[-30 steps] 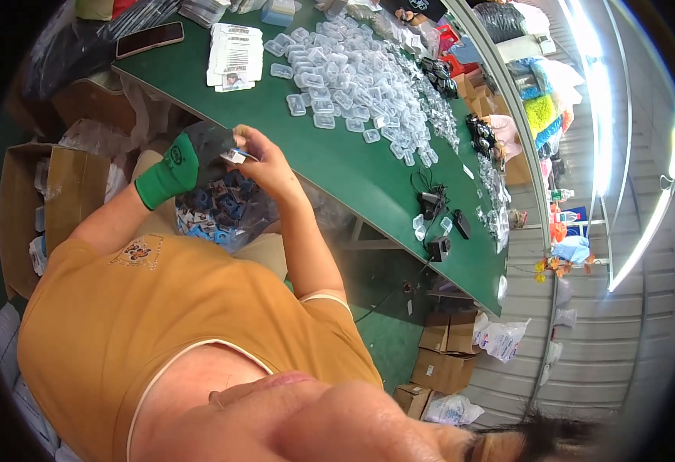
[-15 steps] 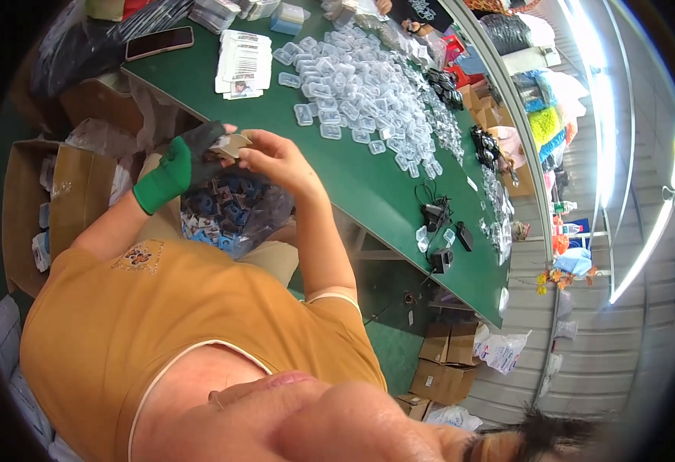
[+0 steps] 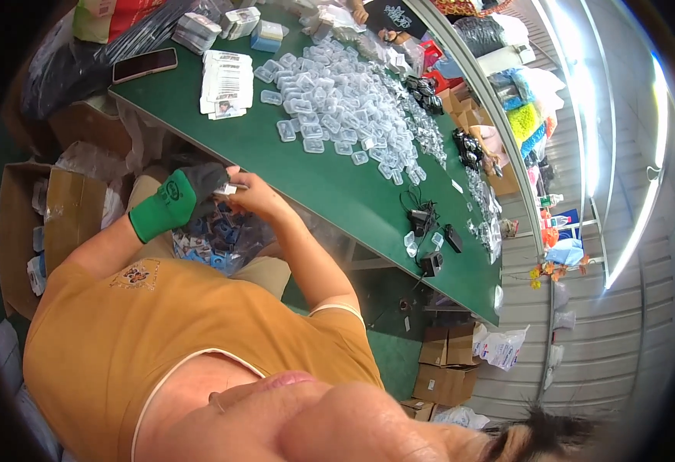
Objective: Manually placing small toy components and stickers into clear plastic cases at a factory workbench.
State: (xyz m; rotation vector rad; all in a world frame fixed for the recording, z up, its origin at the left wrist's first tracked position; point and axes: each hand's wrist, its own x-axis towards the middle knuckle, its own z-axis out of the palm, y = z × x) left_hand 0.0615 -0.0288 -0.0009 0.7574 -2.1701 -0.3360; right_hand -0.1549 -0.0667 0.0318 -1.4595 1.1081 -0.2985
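Note:
My left hand (image 3: 199, 189), in a green and black glove, is closed around a small card (image 3: 232, 188) at the table's near edge. The fingers of my right hand (image 3: 256, 196), which is bare, pinch the same card from the other side. Only a thin whitish part of it shows between the fingers. Below both hands, an open clear plastic bag (image 3: 249, 240) holds several small blue and dark packs (image 3: 208, 242). A stack of white printed cards (image 3: 226, 83) lies on the table beyond my hands.
A heap of small clear plastic boxes (image 3: 337, 100) spreads over the green table (image 3: 299, 181). A phone (image 3: 145, 65) lies near its left edge. Black adapters with cables (image 3: 426, 219) sit to the right. An open cardboard box (image 3: 72, 208) stands at my left. Another person's hand (image 3: 360, 14) shows across the table.
Both hands have come lower and closer together around the card. Its brownish folded flap, visible before, is now mostly covered by the fingers. The whole view has shifted slightly.

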